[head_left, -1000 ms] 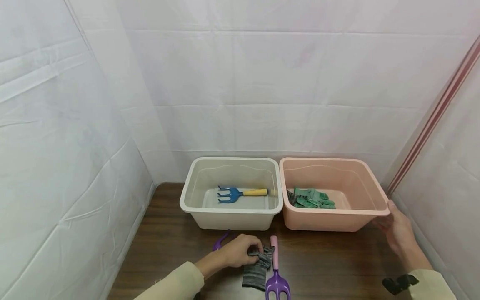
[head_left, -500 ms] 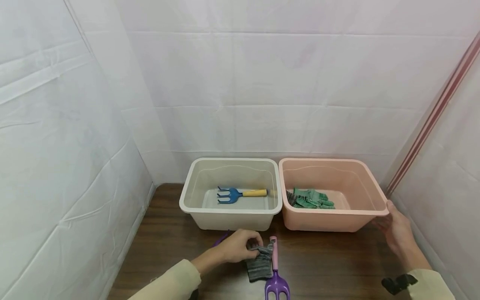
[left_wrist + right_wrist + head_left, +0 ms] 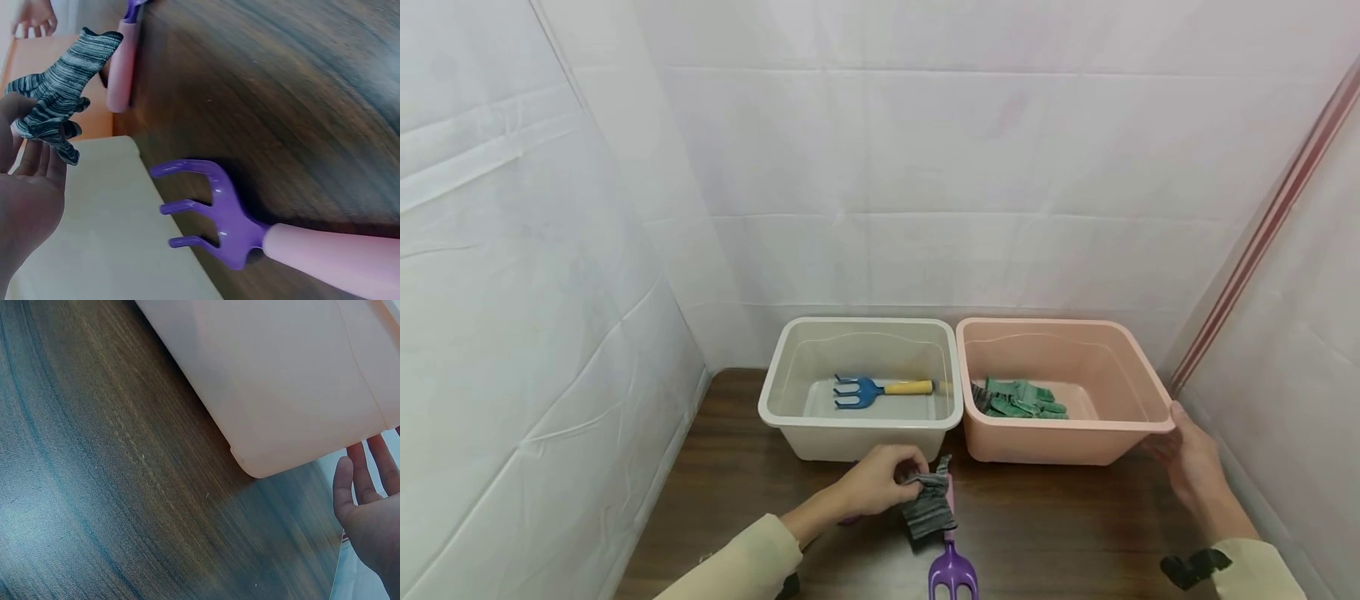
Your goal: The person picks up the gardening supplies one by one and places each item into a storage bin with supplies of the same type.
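Note:
In the head view my left hand (image 3: 880, 481) pinches a grey-and-black striped knit glove (image 3: 928, 510), lifted over the pink handle of a purple hand fork (image 3: 952, 571). The left wrist view shows the glove's cuff pointing up and its fingers hanging by my fingertips. Another purple hand fork (image 3: 228, 219) with a pink handle lies below the left arm, mostly hidden in the head view. My right hand (image 3: 1195, 462) is at the right end of the pink bin (image 3: 1060, 425); in the right wrist view its fairly straight fingers (image 3: 362, 472) touch the bin's side.
Left of the pink bin stands a cream bin (image 3: 865, 422) holding a blue hand fork (image 3: 861, 392) with a yellow handle. Green gloves (image 3: 1022, 400) and a dark striped piece lie in the pink bin. White cloth walls (image 3: 880, 167) enclose the wooden table (image 3: 1060, 533).
My left hand has raised the striped glove from beside the front fork and moved it slightly forward and right, now over that fork's handle. The right hand stays at the pink bin.

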Motion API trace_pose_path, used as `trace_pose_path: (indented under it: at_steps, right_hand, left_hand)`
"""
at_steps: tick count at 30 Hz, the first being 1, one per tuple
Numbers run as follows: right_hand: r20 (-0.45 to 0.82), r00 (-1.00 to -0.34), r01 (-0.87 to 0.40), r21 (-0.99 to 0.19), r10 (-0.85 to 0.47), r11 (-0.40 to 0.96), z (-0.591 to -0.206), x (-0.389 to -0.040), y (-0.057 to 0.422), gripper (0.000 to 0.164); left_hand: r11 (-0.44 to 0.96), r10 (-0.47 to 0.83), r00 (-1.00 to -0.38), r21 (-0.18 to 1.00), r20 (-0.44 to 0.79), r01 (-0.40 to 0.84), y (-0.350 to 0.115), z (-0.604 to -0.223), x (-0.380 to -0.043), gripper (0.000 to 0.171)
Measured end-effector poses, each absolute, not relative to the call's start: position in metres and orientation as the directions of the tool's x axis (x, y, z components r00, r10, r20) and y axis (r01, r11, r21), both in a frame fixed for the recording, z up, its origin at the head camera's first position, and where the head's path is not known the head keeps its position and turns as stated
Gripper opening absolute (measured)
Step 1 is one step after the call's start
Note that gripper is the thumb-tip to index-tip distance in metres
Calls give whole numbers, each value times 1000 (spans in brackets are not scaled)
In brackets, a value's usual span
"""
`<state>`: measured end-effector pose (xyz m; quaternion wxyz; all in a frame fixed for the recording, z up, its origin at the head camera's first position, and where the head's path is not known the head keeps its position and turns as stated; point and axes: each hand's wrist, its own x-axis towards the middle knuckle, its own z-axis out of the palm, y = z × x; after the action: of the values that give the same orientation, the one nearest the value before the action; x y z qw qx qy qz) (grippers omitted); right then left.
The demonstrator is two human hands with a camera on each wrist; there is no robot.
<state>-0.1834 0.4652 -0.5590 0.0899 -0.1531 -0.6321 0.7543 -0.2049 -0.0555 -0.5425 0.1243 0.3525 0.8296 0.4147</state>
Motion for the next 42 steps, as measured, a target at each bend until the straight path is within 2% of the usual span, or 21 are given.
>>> trace_pose_path:
  at_steps: [14,30,42]
  right_hand:
    - [-101,-938,55,-988,331,-144,-559,-184,463,76]
    - [-150,-921,111,-985,360,-129,-562,-185,463,75]
    - [-109,-937,63,-987,333,-145,-562,-182,464,70]
  left_hand:
    - [366,698,-704,778,134,511,-42,-508,-198,15]
    - [302,718,-669,780,191,547,-24,-484,-201,14]
    - [240,717,-657,802,234,547,-12,-464,-206,13]
